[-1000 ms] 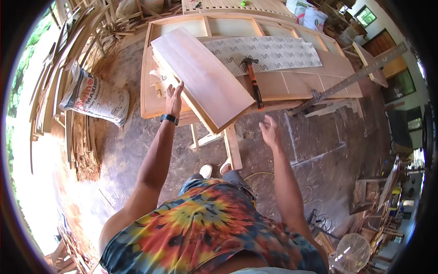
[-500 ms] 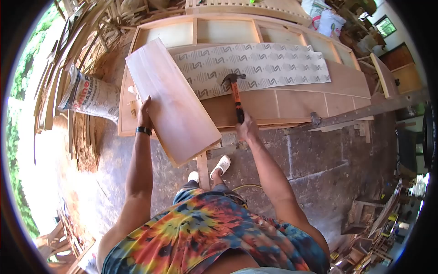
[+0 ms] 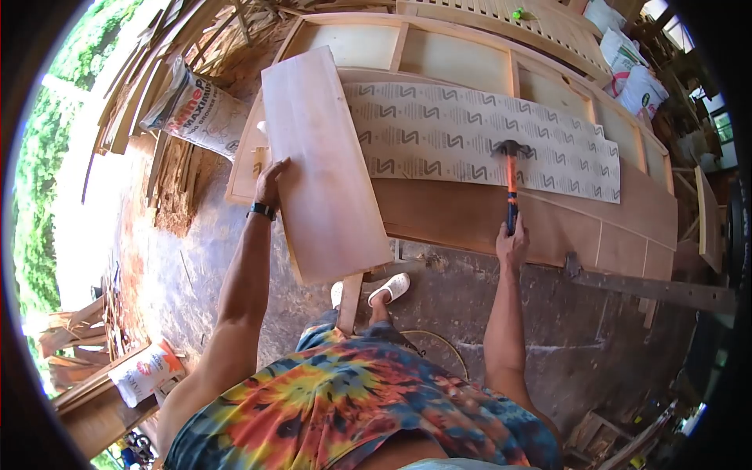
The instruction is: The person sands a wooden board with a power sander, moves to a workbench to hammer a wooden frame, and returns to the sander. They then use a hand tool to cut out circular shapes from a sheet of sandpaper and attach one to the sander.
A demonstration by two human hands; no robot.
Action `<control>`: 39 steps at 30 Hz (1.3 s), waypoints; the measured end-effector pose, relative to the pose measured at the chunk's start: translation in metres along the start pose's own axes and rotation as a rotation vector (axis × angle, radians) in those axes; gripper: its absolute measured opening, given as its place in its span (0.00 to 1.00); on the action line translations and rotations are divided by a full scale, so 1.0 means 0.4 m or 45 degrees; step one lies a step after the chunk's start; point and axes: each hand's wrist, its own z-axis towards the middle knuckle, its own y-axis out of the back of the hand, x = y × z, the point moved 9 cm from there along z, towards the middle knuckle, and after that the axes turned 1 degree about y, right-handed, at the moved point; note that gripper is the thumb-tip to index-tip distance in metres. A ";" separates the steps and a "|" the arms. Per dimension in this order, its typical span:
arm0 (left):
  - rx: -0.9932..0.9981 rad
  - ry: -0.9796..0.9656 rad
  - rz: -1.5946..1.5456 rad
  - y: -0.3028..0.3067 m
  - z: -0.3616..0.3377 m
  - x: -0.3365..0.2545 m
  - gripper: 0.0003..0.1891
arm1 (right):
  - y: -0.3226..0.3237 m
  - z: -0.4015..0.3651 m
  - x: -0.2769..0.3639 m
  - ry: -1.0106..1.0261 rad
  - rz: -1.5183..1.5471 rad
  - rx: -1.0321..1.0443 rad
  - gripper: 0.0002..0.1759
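Observation:
My right hand [image 3: 513,244] is wrapped round the dark lower grip of a claw hammer [image 3: 511,184] with an orange and black handle. The hammer's head overlaps a printed sheet [image 3: 439,129] with repeated grey logos. A long pale wooden panel [image 3: 325,172] stands out in front of me, tilted, its near end close to my feet. At its left edge, my left hand [image 3: 272,184] grips the panel with the fingers along the side; a dark band circles that wrist.
Beneath the sheet lies a large framed wooden panel [image 3: 462,59] on the bench. A metal bar [image 3: 650,290] reaches in from the right. Printed sacks [image 3: 200,110] lean at the left by stacked timber strips [image 3: 149,70]. A white bucket [image 3: 145,372] sits at lower left.
The view has shifted. My right hand has carried the hammer to the right, away from the wooden panel and over the sheet's right part. My left hand keeps its hold on the panel's edge.

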 end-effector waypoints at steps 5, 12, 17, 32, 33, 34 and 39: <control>0.018 -0.027 0.056 -0.036 0.006 -0.011 0.17 | -0.017 0.004 0.007 0.013 -0.238 0.012 0.34; 0.119 0.043 0.033 -0.240 0.052 0.094 0.13 | -0.023 0.019 -0.011 0.141 -0.175 -0.015 0.34; 0.256 -0.074 0.151 -0.474 0.041 0.154 0.20 | 0.013 0.033 0.044 0.122 0.000 0.157 0.31; 0.336 -0.011 1.039 -0.744 0.033 0.243 0.52 | 0.047 0.075 -0.152 -0.012 -0.267 0.331 0.42; 0.371 -0.029 1.034 -0.745 0.020 0.236 0.52 | 0.091 0.047 -0.147 -0.072 -0.208 0.246 0.40; 0.353 -0.085 0.941 -0.735 0.006 0.221 0.54 | 0.129 0.012 -0.141 -0.128 -0.148 0.165 0.38; 0.427 -0.196 0.640 -0.612 -0.087 0.304 0.51 | 0.242 -0.295 -0.317 -0.245 -0.081 -0.132 0.35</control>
